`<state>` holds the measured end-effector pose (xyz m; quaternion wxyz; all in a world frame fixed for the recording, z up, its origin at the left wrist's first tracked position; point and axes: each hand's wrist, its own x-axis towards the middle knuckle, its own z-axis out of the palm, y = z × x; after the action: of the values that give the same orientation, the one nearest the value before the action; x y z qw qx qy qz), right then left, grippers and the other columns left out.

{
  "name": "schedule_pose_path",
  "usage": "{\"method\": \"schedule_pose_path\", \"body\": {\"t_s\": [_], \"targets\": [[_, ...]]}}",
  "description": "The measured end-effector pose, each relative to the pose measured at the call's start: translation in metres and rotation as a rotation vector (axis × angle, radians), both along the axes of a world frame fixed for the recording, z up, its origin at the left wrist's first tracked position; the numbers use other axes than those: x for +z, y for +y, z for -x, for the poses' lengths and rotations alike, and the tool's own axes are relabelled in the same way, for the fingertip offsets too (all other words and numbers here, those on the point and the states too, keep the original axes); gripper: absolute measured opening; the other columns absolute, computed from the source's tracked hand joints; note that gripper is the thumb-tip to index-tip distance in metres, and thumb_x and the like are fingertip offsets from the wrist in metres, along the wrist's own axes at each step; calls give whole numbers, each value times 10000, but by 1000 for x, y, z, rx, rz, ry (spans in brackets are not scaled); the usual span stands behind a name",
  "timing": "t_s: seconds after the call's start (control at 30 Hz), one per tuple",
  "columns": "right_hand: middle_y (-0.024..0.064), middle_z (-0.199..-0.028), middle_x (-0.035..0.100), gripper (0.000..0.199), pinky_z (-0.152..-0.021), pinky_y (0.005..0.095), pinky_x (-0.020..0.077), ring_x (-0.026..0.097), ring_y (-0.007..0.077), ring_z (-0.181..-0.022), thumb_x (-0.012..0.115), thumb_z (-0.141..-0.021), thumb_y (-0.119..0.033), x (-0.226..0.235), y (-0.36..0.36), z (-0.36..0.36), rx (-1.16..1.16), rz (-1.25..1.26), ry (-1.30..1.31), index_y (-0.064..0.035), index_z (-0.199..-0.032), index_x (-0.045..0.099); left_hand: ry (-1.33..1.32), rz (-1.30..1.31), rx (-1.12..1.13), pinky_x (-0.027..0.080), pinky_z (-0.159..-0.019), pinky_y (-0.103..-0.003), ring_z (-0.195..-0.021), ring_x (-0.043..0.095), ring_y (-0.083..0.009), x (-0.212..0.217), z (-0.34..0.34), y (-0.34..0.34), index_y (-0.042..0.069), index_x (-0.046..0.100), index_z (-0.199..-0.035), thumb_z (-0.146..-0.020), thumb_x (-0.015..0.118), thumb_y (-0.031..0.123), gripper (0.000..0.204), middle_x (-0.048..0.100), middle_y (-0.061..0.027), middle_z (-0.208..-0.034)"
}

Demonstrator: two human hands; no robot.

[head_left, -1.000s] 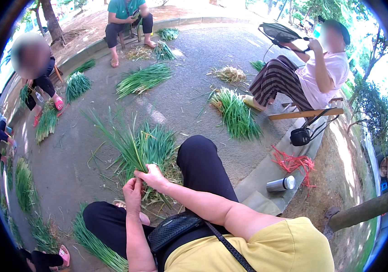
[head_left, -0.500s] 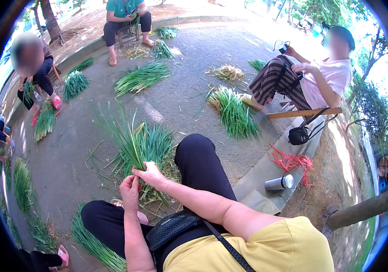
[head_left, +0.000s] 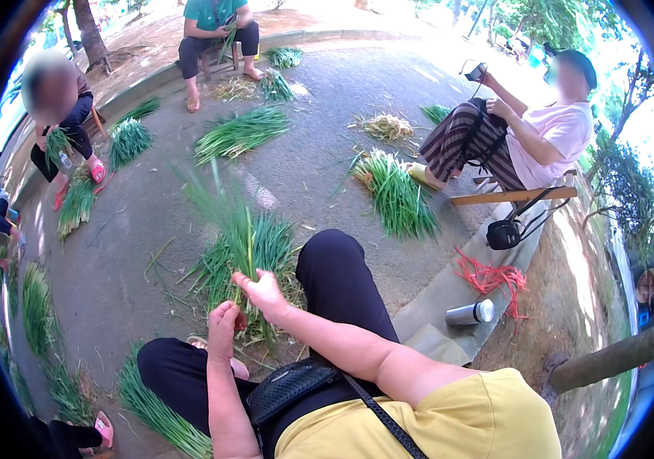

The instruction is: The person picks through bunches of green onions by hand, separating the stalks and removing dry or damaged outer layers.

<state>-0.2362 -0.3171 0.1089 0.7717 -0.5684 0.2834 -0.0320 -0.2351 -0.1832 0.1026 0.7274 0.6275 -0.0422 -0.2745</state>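
My right hand (head_left: pixel 263 295) is closed around a bunch of long green chives (head_left: pixel 241 239), whose blurred leaf tips fan up and to the left. Just below and left of it, my left hand (head_left: pixel 224 320) pinches near the bunch's lower ends; what lies between its fingertips is too small to make out. Under both hands, a larger heap of chives (head_left: pixel 272 239) is spread on the pavement between my knees, with pale straw-like trimmings (head_left: pixel 289 287) around it.
More chives (head_left: pixel 396 191) lie ahead right, by a seated person (head_left: pixel 545 138) holding a small device. Two others sit at far left and back with chives. At right are red ties (head_left: pixel 491 281), a steel flask (head_left: pixel 470 312) and a pole (head_left: pixel 618 352). A black bag (head_left: pixel 292 386) rests on my lap.
My right hand has shifted slightly right, away from my left hand, with its thumb raised. The chive bunch has swung more upright, and its tips are blurred.
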Motion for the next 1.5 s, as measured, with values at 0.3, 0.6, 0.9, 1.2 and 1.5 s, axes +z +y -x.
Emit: {"method": "schedule_pose_path", "body": {"t_s": [0.3,0.6,0.9,1.2,1.5], "targets": [[-37,-629,488,201,-407,201,299,406,31,-479,646,-832,-235,11,-32,-13,-143,-267,-182,-44,-876,601,-76,142,142,394,-524,-225,-553,499,-95,-7,-13,31,64,546,-719,-882,467,174,212,559,-32,-642],[-47,-650,470,189,-439,196,298,401,33,-497,608,-871,-231,23,-29,-8,155,-319,-270,-52,-928,624,-203,104,454,404,-664,-197,-725,506,-48,-3,-17,33,49,588,-922,-853,623,142,121,578,11,-815],[-52,-605,514,239,-413,203,277,363,42,-438,569,-886,-280,6,-1,-4,438,-127,-111,-49,-842,612,-16,69,44,361,-448,-166,-499,449,-31,3,-16,11,25,530,-1156,-890,481,74,275,547,13,-708],[89,-941,573,348,-598,289,437,498,138,-658,404,-960,-308,7,-36,-22,230,-807,-273,-13,-1106,520,177,502,146,296,-444,-182,-502,397,-44,5,-15,34,35,581,-1037,-858,573,126,201,570,-32,-821],[91,-987,595,384,-735,337,494,574,190,-807,401,-957,-329,17,-34,-21,262,-899,-376,-19,-1153,512,135,264,-153,375,-544,-134,-666,529,-34,13,-1,11,-6,544,-1128,-843,638,272,409,613,-22,-923]]}}
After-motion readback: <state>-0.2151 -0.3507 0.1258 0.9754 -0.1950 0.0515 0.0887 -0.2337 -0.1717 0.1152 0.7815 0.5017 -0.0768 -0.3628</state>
